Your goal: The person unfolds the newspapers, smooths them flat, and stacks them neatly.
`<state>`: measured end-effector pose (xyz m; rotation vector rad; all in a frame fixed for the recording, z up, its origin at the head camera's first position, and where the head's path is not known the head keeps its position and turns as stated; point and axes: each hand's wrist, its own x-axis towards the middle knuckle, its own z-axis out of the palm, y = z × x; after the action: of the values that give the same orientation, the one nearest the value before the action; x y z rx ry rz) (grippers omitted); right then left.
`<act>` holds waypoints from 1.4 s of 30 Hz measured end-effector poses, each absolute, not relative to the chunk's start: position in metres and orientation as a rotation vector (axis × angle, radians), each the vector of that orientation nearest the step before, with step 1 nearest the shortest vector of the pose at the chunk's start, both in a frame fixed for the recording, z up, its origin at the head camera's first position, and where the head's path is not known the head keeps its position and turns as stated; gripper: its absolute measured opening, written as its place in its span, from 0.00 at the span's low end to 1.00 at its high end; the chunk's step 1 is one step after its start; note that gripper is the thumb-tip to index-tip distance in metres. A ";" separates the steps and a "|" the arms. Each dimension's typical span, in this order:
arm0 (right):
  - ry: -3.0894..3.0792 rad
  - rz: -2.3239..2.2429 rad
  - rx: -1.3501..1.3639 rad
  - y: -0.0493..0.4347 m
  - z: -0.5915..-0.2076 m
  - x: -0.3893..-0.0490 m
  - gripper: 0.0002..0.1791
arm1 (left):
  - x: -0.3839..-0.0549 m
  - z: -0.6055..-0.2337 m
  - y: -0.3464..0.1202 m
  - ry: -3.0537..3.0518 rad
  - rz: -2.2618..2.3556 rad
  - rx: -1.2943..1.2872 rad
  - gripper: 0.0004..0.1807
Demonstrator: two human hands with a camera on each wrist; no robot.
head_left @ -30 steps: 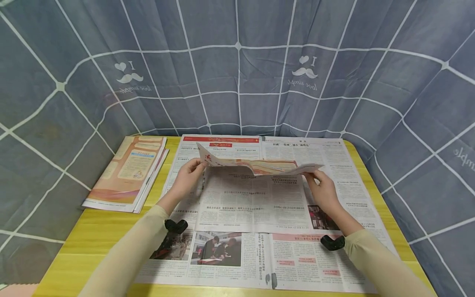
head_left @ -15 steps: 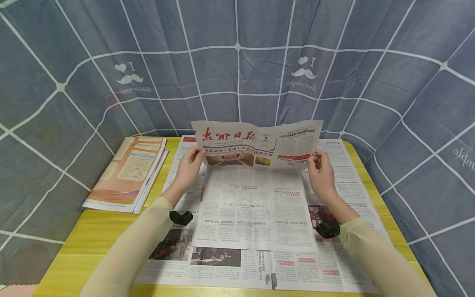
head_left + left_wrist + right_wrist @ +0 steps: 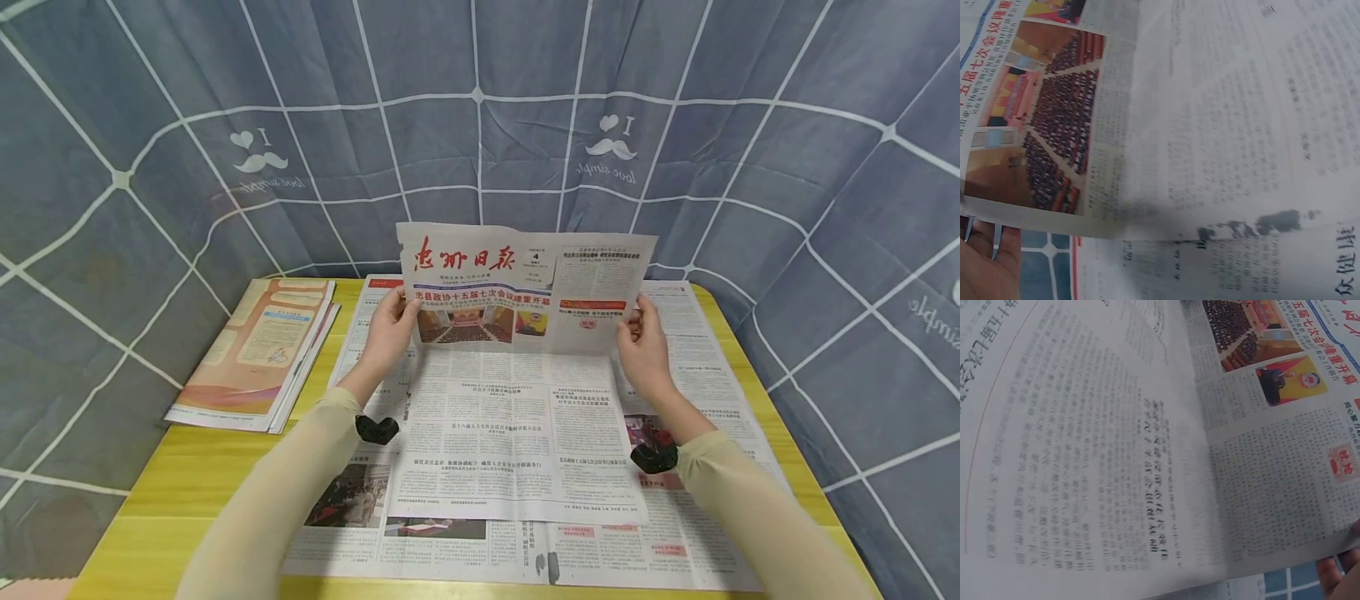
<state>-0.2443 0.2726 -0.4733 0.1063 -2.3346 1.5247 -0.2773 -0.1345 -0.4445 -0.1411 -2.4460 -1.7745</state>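
A newspaper (image 3: 510, 433) with a red masthead is held up by both hands, its upper half tilted upright and its lower half sloping toward the person. My left hand (image 3: 392, 325) pinches its left edge, beside a photo of a full hall. On the opposite edge, my right hand (image 3: 643, 348) grips the paper with fingers curled behind it. Printed columns of the newspaper (image 3: 1210, 125) fill the left wrist view, with part of the left hand (image 3: 988, 262) at the lower left. In the right wrist view, the right hand's fingers (image 3: 1330, 575) show at the lower right corner.
Beneath lie spread newspaper sheets (image 3: 330, 546) on a yellow wooden table (image 3: 172, 492). A stack of folded papers (image 3: 255, 358) with an orange-brown cover lies at the left. A grey curtain (image 3: 480, 150) with white grid lines surrounds the table at the back and sides.
The newspaper's upper half has swung up from nearly edge-on to facing the person, showing the masthead. Its lower edge has slid nearer the person, and both hands keep hold of the sides.
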 end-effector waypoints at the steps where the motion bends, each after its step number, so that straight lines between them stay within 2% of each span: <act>1: -2.348 1.529 0.100 0.273 -0.476 -0.245 0.31 | -0.278 -0.447 -0.135 -2.462 -1.766 -0.144 0.24; 10: -2.650 1.416 0.010 0.277 -0.502 -0.249 0.39 | -0.280 -0.477 -0.142 -2.700 -1.599 -0.154 0.39; 15: -2.740 1.337 0.014 0.279 -0.511 -0.251 0.38 | -0.281 -0.491 -0.142 -2.823 -1.390 -0.173 0.44; 25: -2.707 1.300 0.020 0.279 -0.509 -0.252 0.36 | -0.282 -0.492 -0.138 -2.827 -1.295 -0.178 0.43; 42: -2.721 1.333 -0.073 0.287 -0.505 -0.248 0.39 | -0.274 -0.489 -0.132 -2.885 -1.410 -0.276 0.42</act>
<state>-0.2481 0.2869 -0.5054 -0.0732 -2.7206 1.3331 -0.2742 -0.1315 -0.4888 -0.2765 -2.8853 -1.4103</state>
